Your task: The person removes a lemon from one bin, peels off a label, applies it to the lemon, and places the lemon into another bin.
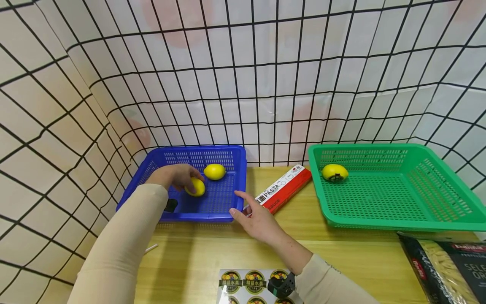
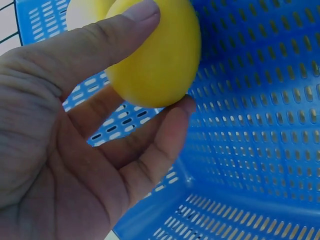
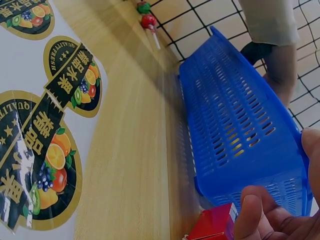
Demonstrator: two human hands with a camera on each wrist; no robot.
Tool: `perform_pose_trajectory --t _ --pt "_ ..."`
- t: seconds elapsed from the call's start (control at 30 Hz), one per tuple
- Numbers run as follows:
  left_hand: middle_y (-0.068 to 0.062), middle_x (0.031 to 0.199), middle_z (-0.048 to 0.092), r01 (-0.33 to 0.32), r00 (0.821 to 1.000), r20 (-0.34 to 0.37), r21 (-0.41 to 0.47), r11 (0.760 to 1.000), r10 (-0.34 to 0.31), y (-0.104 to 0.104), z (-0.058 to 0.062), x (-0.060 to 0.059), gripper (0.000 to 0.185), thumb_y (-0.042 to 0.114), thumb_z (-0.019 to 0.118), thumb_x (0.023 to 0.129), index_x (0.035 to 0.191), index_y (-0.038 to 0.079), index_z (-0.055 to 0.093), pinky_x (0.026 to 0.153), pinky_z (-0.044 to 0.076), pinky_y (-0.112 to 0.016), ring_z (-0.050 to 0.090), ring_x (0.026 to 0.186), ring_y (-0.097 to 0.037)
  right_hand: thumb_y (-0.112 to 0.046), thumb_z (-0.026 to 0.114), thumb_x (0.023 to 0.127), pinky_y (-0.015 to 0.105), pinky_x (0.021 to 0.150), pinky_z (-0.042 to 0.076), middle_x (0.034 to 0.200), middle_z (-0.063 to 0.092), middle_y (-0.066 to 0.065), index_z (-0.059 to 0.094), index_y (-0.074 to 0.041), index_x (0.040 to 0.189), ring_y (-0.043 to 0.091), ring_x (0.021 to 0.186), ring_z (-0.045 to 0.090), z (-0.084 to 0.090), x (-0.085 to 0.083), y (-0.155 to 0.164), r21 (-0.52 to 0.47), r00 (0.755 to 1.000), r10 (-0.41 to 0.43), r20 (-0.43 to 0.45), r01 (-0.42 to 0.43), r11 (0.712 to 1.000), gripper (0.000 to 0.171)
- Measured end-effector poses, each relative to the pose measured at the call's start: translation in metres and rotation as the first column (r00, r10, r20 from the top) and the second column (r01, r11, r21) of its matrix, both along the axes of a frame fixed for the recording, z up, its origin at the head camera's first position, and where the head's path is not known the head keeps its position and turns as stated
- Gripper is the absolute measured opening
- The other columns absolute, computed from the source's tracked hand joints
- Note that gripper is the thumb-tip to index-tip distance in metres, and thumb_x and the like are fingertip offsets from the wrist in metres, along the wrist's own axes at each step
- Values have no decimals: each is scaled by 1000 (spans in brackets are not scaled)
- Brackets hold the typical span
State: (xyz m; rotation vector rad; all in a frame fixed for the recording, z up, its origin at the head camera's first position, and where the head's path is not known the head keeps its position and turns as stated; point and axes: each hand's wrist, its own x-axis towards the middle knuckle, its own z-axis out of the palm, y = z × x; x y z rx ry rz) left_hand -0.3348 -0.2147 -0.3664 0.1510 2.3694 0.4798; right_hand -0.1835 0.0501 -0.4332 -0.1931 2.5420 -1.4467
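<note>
My left hand (image 1: 182,176) reaches into the blue basket (image 1: 238,177) and holds a lemon (image 1: 197,187), thumb on one side and fingertips beneath, as the left wrist view shows with the lemon (image 2: 160,60) up close. Behind it, a second lemon (image 1: 214,172) lies in the same basket. With spread, relaxed fingers, my right hand (image 1: 262,223) touches the basket's front right corner. Beside those fingers lies a red and white pasta box (image 1: 282,190), partly hidden by the hand; its red end (image 3: 212,225) shows in the right wrist view.
A green basket (image 1: 379,223) on the right holds a lemon (image 1: 335,172) bearing a dark sticker. A sheet of round fruit stickers (image 1: 243,291) lies at the front edge. Black pasta packaging (image 1: 448,266) lies front right. Lollipops (image 3: 148,21) lie left of the sheet.
</note>
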Motion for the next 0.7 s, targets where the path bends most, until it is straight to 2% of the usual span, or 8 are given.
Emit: perform_pose_trajectory --t 0.13,0.23,0.5,0.7 --pt "-19 145 52 24 999 -38 11 1000 -24 -3 4 1 50 10 75 92 140 18 63 101 55 -49 62 116 -31 -49 64 98 28 62 46 98 63 7 43 -37 152 19 73 57 1 1 -1 -5 1000 2 -2 -2 1000 59" --pt "-17 143 54 38 998 -57 16 999 -37 -3 12 3 50 10 75 92 140 18 62 102 54 -49 61 114 -29 -49 64 98 28 62 46 96 63 6 43 -38 152 19 72 57 1 1 -2 1 1000 -3 -3 3 1000 59" --pt "-15 145 51 102 987 -123 3 995 -101 4 35 12 53 14 77 90 140 22 61 98 56 -44 58 118 -32 -48 65 98 28 60 44 92 61 6 43 -39 152 18 69 55 0 0 -1 -3 1000 -10 -4 10 1000 59" --pt "-14 143 52 162 966 -210 32 986 -152 8 42 25 49 18 81 86 132 23 64 105 48 -53 52 124 -34 -45 66 98 27 59 42 88 59 5 42 -37 153 18 68 54 1 1 -1 -22 1000 -10 3 11 1000 60"
